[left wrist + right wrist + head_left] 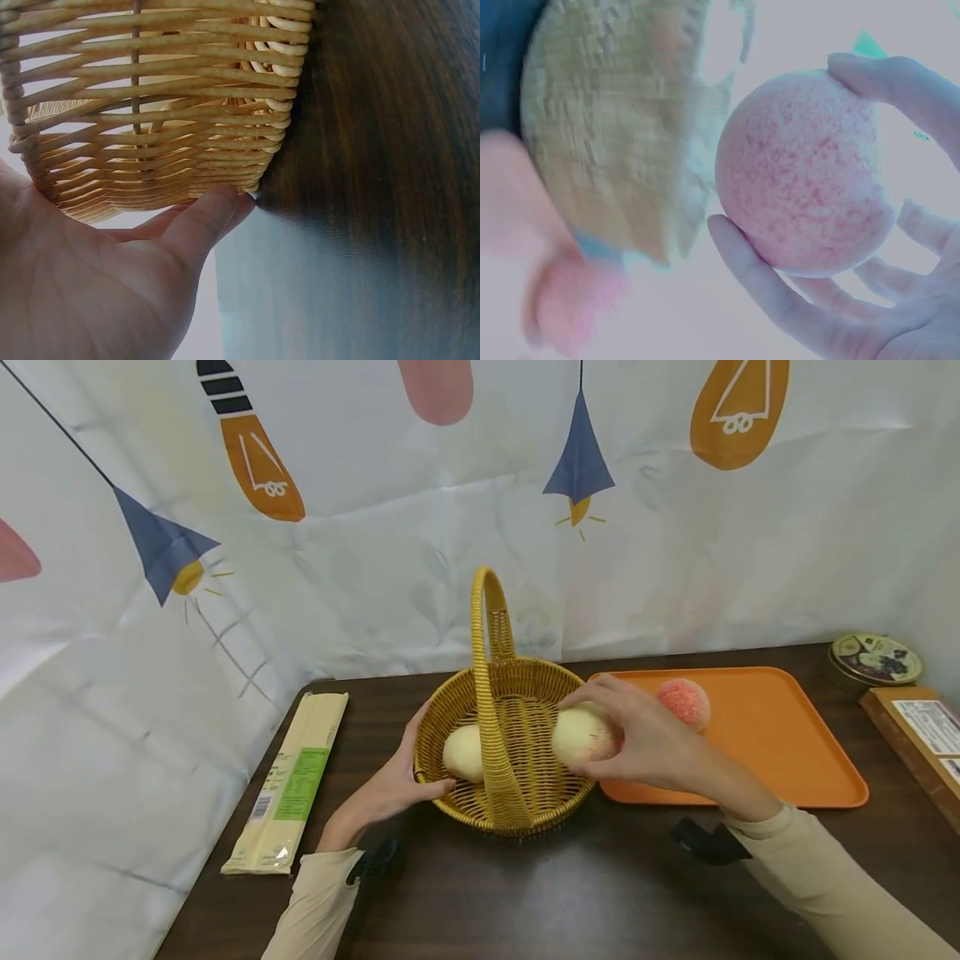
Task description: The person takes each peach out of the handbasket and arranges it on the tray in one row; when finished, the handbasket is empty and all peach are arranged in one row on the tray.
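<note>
A yellow wicker basket [543, 789] with a tall arched handle stands in the middle of the table. My left hand [386, 789] holds its left side, thumb and fingers spread around the outer wall; the left wrist view shows them against the woven basket [165, 142]. One pale peach [462, 753] lies inside, left of the handle. Over the basket's right side, my right hand [645, 735] grips a pale, pink-blushed peach [581, 735]. In the right wrist view this peach [806, 176] sits between thumb and fingers. A redder peach [684, 703] lies on an orange tray [780, 743].
The tray is close to the basket's right side. A long, pale packet with a green label [292, 781] lies at the left edge. At the back right are a round tin [876, 658] and a brown box [918, 735]. A printed curtain [420, 585] hangs behind the table.
</note>
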{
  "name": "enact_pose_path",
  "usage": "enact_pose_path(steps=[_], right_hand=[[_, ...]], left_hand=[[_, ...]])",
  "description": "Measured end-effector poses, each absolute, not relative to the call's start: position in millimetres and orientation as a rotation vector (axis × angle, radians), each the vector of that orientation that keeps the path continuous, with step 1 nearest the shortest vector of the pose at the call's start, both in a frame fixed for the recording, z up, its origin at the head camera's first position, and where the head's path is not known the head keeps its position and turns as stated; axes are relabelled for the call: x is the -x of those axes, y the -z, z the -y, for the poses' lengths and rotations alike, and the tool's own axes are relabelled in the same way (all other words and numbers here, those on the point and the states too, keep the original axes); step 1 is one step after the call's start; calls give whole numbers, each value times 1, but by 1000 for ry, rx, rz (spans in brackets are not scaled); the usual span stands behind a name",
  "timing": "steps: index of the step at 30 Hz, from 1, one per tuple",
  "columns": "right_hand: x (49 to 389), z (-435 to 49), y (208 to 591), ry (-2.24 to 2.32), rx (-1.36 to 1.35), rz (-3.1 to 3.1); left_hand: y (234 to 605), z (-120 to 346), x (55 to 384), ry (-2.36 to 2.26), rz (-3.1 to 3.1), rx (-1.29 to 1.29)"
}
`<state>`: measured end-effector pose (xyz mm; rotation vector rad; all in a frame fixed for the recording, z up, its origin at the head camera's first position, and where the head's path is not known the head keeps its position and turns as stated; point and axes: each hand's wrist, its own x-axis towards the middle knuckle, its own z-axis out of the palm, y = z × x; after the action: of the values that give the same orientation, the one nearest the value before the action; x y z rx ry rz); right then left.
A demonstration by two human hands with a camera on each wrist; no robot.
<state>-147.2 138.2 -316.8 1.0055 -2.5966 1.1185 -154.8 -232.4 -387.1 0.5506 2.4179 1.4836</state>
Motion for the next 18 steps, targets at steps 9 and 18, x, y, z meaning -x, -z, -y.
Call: enact_pose_path(steps=[9, 18], right_hand=[[149, -240, 286, -948, -683, 2566], [173, -296, 309, -923, -405, 2824]], left_hand=[[390, 234, 155, -1512, -2393, -545], [390, 233, 155, -1497, -2415, -554]])
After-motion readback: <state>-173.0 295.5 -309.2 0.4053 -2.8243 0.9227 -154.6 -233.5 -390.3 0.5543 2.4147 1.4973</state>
